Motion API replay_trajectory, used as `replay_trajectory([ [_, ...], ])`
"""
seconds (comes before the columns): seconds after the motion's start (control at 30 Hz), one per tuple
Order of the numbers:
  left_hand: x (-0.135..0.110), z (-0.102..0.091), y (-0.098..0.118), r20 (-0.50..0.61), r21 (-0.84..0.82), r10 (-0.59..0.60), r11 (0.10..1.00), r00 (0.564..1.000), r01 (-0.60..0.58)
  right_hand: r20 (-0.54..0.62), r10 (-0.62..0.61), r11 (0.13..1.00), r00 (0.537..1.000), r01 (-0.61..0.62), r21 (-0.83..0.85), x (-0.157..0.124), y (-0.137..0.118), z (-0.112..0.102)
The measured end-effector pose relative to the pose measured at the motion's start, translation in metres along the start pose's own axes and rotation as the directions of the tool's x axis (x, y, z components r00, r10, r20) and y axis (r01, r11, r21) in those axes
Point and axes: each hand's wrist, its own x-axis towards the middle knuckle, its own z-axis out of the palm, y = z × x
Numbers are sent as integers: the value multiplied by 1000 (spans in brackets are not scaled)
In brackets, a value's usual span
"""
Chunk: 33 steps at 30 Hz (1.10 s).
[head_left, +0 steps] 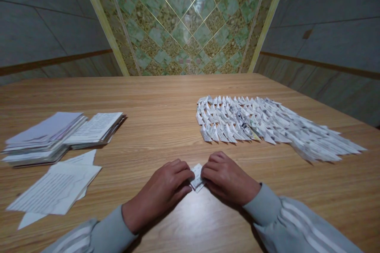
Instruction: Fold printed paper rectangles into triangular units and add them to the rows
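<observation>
a small folded white paper (197, 174), faintly printed, layered at its near corner, over the worktop (160, 126), grip of the left hand (166, 184) pinched on one side, right hand (228, 178) pinching the other

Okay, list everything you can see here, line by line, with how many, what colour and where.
Folded paper piece: one, white with print, between the two hands
Small folded paper shapes: too many to count, mostly white, in rows on the right
Paper stacks: at least two, mostly white, side by side on the left
Loose sheets: at least two, white, overlapping, nearer than the stacks
Table: one, light brown, under everything
Diamond-patterned wall: one, green and brown, behind the table
Side walls: two, grey, left and right
Left hand and right hand: two, bare, front centre
Sleeves: two, grey with pale stripes, bottom edge
</observation>
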Motion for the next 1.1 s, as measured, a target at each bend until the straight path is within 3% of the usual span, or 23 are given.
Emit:
replay_trajectory([
  [0.27, 2, 20, -9, -141, 103, 78, 993, 987, -63, 15, 71, 997, 997, -72, 27, -3, 8, 6],
  [0.47, 4, 28, -14, -216, 22, 42, 999, 975, -38, 50, 148, 988, 988, -150, 22, -2, 3, -2],
  [0.63, 8, 27, -11, -227, -54, -57, 997, 972, 46, 47, 265, 959, 963, -269, 86, -1, 4, -2],
  [0.87, 13, 25, -7, -206, 89, -96, 989, 974, 117, 46, 361, 925, 931, -364, 107, 1, 3, 5],
  [1.1, 14, 25, -11, -206, 109, -160, 977, 965, 186, 47, 413, 908, 909, -415, 54, 4, -2, 6],
])
